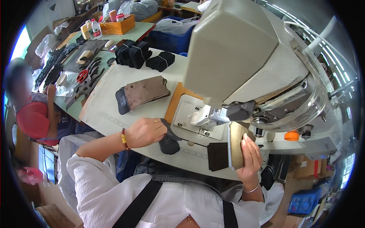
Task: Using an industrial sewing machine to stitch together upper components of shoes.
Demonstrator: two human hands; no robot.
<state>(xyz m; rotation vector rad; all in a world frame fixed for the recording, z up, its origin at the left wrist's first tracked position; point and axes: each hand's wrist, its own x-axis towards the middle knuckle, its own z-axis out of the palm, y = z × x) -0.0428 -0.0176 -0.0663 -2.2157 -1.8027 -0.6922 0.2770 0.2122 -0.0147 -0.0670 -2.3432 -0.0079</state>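
My left hand (146, 132) is closed at the edge of a dark grey shoe-part piece (169, 145) with a small pale print, lying at the table's front edge. My right hand (249, 155) holds a thick cream-coloured piece (237, 146) with a grey edge, upright, its fingers flat along the side and the thumb hidden. Beside it is a dark brown square piece (218, 156); I cannot tell whether it is attached. Between and beyond my hands stands a large beige sewing machine (232, 45), with a metal plate (186, 114) under its head.
Left of the machine lies a brown and dark grey stack of pieces (146, 93). Tied black bundles (133, 54) sit behind it. Another person (34, 117) works at the green table on the left, near red-handled scissors (82, 75). A blue crate (304, 200) stands low on the right.
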